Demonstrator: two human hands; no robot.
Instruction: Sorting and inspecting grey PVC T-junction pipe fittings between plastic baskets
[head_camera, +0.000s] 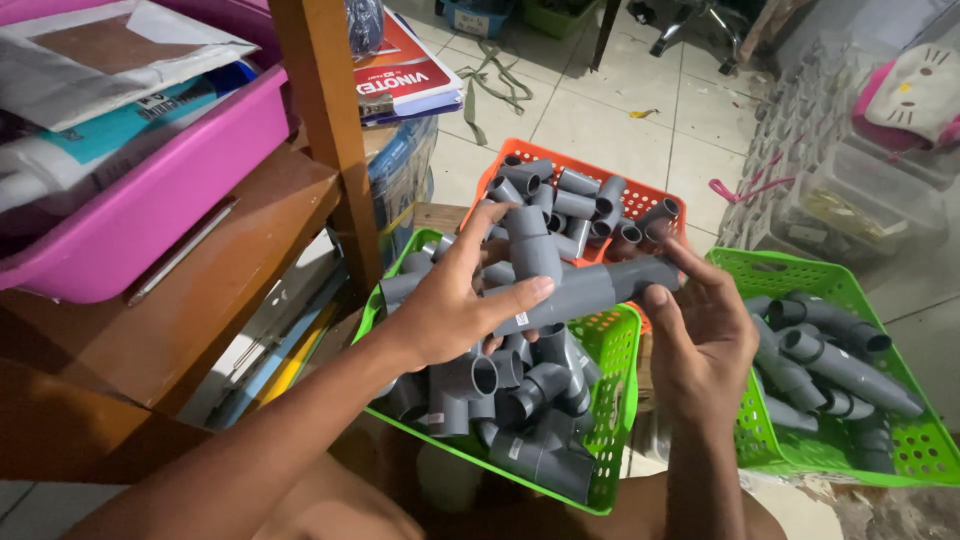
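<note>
My left hand grips a grey plastic T-shaped pipe fitting over the near green basket, thumb across its straight run. My right hand holds the right end of the same joined piece, a short grey pipe coupling, fingers wrapped around its tip. The near green basket below is full of several grey T and elbow fittings.
An orange basket of short grey couplings sits behind. A second green basket of grey reducers lies at right. A wooden shelf post and pink tub stand left; clear plastic boxes at far right on the tiled floor.
</note>
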